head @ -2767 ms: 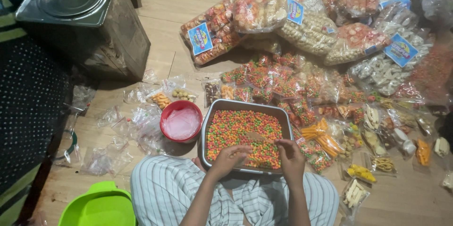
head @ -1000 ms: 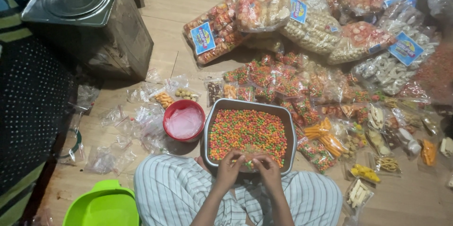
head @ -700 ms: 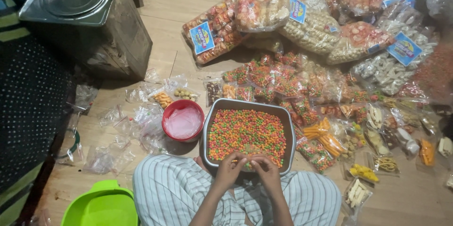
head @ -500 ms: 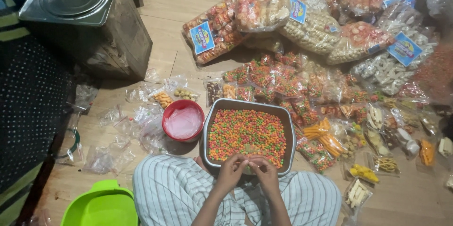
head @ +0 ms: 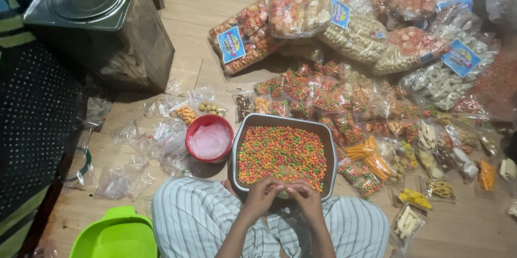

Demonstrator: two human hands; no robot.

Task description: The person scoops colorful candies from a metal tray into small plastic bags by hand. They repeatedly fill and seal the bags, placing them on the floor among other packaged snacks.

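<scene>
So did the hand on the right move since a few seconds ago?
Yes. The right hand slid left along the near rim of the metal tray and now meets the left hand at the middle of that rim.

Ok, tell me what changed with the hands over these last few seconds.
Both hands drew back from the candies toward the near rim and came together: left hand and right hand now meet, fingertips touching, over the metal tray. What they pinch is unclear. The red bowl and snack bags stayed put.
</scene>
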